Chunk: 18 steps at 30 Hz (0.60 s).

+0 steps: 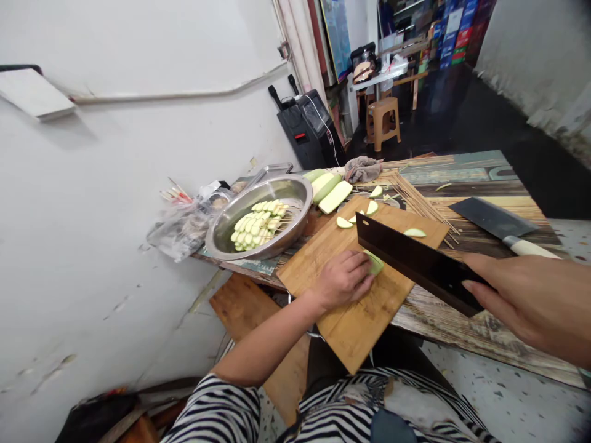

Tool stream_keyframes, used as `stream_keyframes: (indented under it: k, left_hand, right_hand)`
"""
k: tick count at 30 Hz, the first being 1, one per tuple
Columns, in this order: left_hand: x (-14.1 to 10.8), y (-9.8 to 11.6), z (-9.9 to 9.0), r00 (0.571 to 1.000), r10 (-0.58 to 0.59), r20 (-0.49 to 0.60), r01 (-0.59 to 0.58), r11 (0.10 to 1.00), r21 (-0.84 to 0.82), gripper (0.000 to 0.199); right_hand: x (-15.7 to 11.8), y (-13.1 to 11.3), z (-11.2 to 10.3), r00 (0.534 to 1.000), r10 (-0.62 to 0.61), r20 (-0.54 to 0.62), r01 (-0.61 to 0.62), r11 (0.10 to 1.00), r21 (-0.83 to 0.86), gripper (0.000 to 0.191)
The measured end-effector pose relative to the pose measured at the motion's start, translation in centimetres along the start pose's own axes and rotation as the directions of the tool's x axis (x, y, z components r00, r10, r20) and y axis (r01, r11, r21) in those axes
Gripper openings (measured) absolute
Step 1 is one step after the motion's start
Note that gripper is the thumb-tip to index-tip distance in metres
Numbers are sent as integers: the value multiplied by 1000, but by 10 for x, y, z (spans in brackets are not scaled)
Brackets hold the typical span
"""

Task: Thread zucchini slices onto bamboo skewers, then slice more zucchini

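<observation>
My left hand (345, 278) rests on the wooden cutting board (346, 332), its fingers curled over a pale green piece of zucchini (375, 263). In my right hand (521, 295) is a dark cleaver (410, 261), gripped near its handle, the blade raised just right of that piece. Several cut zucchini slices (344, 223) lie along the board's far side. Beyond the board are larger peeled zucchini lengths (335, 197). A metal bowl (217, 237) to the left holds skewered zucchini slices (258, 224).
Bamboo skewers (422, 200) and a second cleaver (492, 216) with a pale handle lie on the table right of the board. A crumpled cloth (362, 168) is at the back. Plastic bags (180, 231) sit against the wall; a brown stool (384, 122) stands farther off.
</observation>
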<state>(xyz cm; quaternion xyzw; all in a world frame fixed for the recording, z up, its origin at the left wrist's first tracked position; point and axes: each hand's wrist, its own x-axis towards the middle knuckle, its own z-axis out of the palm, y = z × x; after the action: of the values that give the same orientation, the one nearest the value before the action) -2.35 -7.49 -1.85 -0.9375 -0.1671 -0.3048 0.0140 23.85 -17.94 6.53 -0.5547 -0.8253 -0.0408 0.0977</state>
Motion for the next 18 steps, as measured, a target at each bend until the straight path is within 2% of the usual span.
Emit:
stream_keyframes:
  k: [2, 4, 9, 15, 18]
  left_hand:
    - [0, 1, -1, 1000, -2, 7, 2, 1000, 4, 21]
    - [0, 2, -1, 1000, -3, 9, 3, 1000, 6, 22]
    - [-2, 3, -2, 1000, -20, 10, 20, 1000, 16, 28]
    - [-3, 3, 0, 999, -32, 20, 32, 999, 27, 34]
    - [-4, 2, 1, 999, -30, 20, 29, 999, 33, 33]
  right_hand:
    - [-2, -2, -3, 998, -40, -48, 39, 999, -15, 20]
    - [-5, -5, -5, 998, -48, -44, 47, 999, -13, 22]
    - [-15, -6, 0, 998, 51, 24, -51, 999, 11, 24]
    - [-22, -2, 4, 999, 13, -40, -12, 1000, 19, 25]
    - [-24, 1, 9, 998, 64, -2, -64, 996, 56, 26]
